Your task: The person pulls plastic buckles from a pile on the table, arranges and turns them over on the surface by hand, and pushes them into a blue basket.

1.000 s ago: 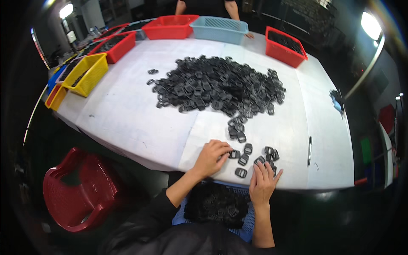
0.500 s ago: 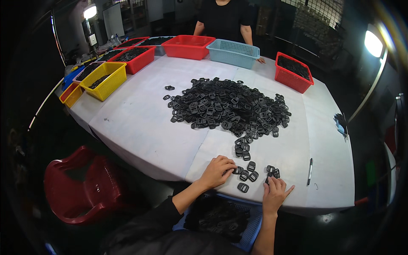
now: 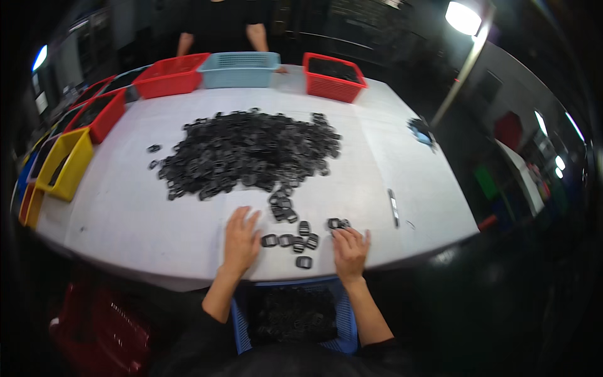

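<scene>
A large heap of black plastic strap buckles (image 3: 251, 147) covers the middle of the white table. A short trail of buckles (image 3: 282, 207) runs from it toward me. At the near edge lies a loose group of several buckles (image 3: 299, 243) between my hands. My left hand (image 3: 240, 242) rests beside the leftmost one, fingers apart, holding nothing. To the right, my right hand (image 3: 352, 252) has its fingers spread, the tips touching or just over a small cluster of buckles (image 3: 335, 223) that they partly cover. Below the table edge a blue basket (image 3: 240, 320) holds many dark pieces.
Red baskets (image 3: 166, 75), a light blue basket (image 3: 242, 69) and a yellow basket (image 3: 69, 163) line the far and left edges. Another red basket (image 3: 333, 78) stands far right. A pen (image 3: 393, 207) lies at right. Someone (image 3: 220, 28) stands across the table. A dark red chair (image 3: 100, 327) is lower left.
The view has swung to the right. My left hand has drawn away leftward from the loose buckles, leaving them in the open. My right hand stays by its small cluster.
</scene>
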`<state>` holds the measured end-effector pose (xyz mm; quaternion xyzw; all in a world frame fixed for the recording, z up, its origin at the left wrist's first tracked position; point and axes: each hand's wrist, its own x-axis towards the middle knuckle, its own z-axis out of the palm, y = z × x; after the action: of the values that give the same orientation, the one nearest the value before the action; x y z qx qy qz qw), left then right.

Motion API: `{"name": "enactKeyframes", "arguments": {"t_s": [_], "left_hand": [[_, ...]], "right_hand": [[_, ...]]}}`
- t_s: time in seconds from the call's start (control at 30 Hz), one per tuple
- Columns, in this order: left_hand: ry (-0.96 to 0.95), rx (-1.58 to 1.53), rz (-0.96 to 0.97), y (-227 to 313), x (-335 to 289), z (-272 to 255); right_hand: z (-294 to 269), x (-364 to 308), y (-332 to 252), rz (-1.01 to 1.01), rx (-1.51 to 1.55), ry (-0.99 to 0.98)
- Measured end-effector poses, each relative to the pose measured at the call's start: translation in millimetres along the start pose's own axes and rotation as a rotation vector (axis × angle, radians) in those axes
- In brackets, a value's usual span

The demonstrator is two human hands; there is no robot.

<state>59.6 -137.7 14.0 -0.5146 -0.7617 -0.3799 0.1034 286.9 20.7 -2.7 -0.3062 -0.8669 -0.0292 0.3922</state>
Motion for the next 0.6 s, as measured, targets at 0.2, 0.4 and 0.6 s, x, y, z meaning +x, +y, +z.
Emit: {"name": "enactKeyframes", "arguments": {"t_s": [0.2, 0.4, 0.6], "left_hand": [[-0.006, 0.004, -0.06, -30, -3, 1], [0.05, 0.141, 0.212, -111, -3, 49], [-0.057, 0.287, 0.2, -63, -21, 12]], "right_hand": [[17, 16, -2, -0.12, 0.11, 0.118], [17, 4, 2, -0.126, 0.039, 0.086], [30, 2, 1, -0.127, -0.039, 0.077]]}}
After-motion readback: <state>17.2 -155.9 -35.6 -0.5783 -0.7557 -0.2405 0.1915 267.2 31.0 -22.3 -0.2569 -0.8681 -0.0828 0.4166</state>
